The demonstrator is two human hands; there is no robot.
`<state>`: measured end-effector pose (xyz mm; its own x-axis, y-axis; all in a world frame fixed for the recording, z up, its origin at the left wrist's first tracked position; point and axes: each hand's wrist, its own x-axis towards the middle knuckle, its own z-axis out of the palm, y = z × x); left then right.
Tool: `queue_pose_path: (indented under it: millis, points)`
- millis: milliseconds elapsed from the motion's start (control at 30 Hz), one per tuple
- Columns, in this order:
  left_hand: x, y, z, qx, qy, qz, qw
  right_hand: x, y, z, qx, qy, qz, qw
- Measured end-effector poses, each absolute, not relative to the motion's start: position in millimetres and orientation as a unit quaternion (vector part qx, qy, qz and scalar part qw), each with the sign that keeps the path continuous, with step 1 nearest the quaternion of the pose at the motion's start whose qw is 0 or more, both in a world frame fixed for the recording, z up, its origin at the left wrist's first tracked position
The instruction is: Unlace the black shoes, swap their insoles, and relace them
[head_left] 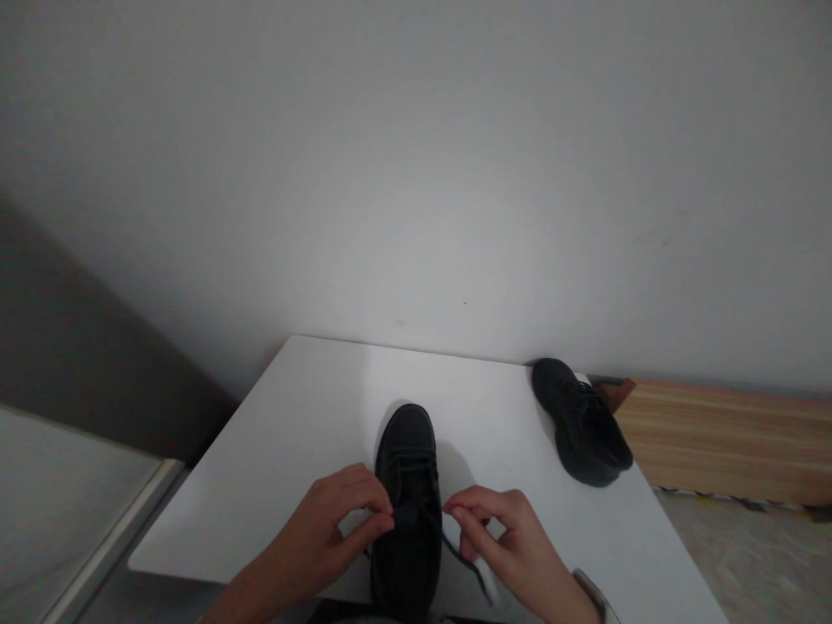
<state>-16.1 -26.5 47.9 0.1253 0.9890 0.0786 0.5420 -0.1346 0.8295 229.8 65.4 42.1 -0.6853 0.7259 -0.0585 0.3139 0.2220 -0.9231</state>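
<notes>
A black lace-up shoe point(407, 433) stands on the white table point(325, 390) in front of me, toe pointing away. My left hand point(344, 524) is at the shoe's left side, thumb and forefinger pinched on the shoelace over its opening. On the right side, my right hand point(500, 533) is closed in a pinch on the black shoelace point(463, 556). A loose end of that lace hangs below the right fingers toward the table. The fingertips cover most of the lace where they grip it.
A second black shoe point(578, 420) rests at the table's right edge, its laces toward the wall side. A plain grey wall point(416, 173) rises behind the table. Beyond the right edge are a wood-grain board point(721, 442) and the floor point(747, 555).
</notes>
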Motion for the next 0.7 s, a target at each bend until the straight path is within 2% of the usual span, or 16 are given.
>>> queue_pose_path:
  millis: [167, 367, 700]
  points:
    - [-19, -23, 31, 0.612, 0.627, 0.384, 0.293, 223, 75, 21, -0.404, -0.693, 0.541, 0.254]
    - [-11, -9, 9, 0.549, 0.644, 0.437, 0.305, 206, 79, -3, -0.423, -0.666, 0.544, 0.286]
    - [4, -5, 8, 0.553, 0.651, 0.433, 0.288, 191, 75, 1, -0.415, -0.678, 0.507, 0.332]
